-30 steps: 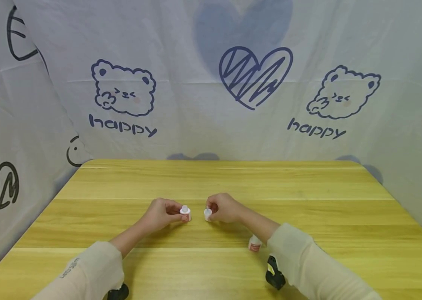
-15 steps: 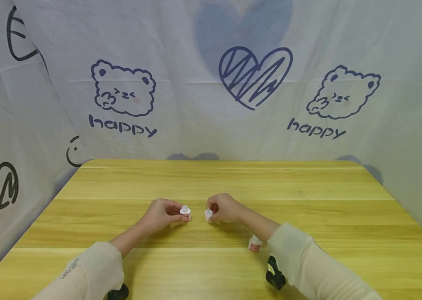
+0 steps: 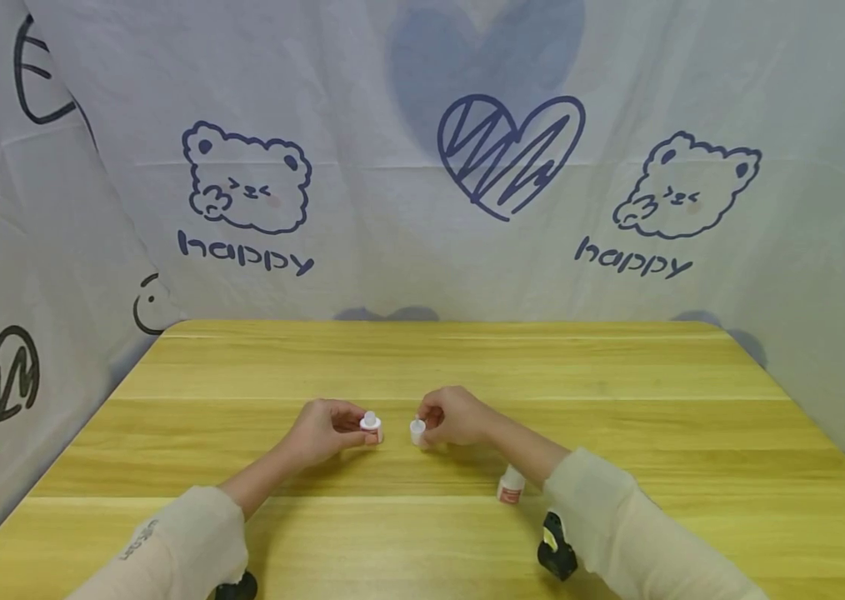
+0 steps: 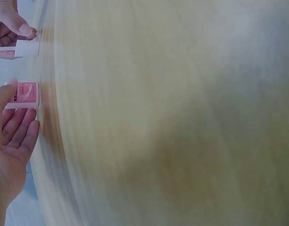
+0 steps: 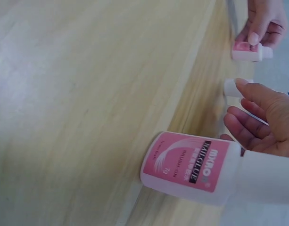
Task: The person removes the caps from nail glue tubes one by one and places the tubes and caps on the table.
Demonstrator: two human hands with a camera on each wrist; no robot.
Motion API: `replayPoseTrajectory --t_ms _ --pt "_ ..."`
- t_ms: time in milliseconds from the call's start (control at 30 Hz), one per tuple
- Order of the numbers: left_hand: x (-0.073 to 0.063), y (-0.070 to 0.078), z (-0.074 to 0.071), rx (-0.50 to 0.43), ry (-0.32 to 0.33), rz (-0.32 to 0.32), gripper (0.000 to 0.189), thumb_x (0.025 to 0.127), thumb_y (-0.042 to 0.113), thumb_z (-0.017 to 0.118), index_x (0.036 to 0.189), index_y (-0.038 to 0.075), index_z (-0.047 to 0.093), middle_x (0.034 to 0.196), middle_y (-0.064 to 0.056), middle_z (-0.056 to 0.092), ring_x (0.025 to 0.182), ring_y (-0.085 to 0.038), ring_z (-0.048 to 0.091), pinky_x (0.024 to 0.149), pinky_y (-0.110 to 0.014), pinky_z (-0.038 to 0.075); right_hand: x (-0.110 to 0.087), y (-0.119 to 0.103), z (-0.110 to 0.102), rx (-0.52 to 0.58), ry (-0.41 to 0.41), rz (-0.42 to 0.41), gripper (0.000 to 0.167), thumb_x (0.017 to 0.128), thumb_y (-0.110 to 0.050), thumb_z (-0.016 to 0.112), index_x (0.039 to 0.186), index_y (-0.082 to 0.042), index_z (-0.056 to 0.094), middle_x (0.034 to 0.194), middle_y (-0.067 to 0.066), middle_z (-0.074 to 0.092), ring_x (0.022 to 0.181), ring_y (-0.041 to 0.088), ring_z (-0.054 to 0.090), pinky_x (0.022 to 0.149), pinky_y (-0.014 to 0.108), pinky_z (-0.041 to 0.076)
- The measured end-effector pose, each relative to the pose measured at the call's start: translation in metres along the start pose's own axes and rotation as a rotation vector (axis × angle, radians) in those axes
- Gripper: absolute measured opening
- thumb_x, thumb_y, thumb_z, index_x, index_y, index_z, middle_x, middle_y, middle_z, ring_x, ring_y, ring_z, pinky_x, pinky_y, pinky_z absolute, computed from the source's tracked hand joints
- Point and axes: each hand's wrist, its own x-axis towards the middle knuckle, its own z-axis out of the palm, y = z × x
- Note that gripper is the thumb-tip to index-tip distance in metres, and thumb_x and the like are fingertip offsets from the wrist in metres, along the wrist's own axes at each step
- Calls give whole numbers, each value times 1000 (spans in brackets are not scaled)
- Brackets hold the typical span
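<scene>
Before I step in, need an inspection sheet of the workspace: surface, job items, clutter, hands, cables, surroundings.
Surface: wood-grain tabletop, light yellow-brown.
Job items: uncapped pink-labelled bottle, upright, label text too small to read; white cap, inverted, thin stem pointing up, apart from the bottle.
Clutter: capped nail glue bottle, upright near the right forearm.
Hands: left hand holds the uncapped bottle between thumb and fingers; right hand pinches the cap.
Cables: nothing seen.
Surroundings: white cloth backdrop with bear and heart drawings and the word "happy".
</scene>
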Motion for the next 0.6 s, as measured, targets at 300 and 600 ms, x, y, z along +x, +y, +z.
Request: replayPoseTrajectory --t_ms 300,600 --pt "1 7 -7 20 38 -114 45 79 20 75 113 -7 62 105 -19 68 93 -26 66 78 -30 56 -9 3 -22 -12 50 -32 20 80 -6 70 96 5 65 80 8 65 73 9 56 66 17 48" --pt "8 24 -24 59 57 -60 46 81 17 72 119 -6 58 119 -23 61 106 -33 61 88 -38 54 -27 2 -47 -23 152 -48 19 85 -12 66 100 1 65 85 8 66 77 13 60 69 23 52"
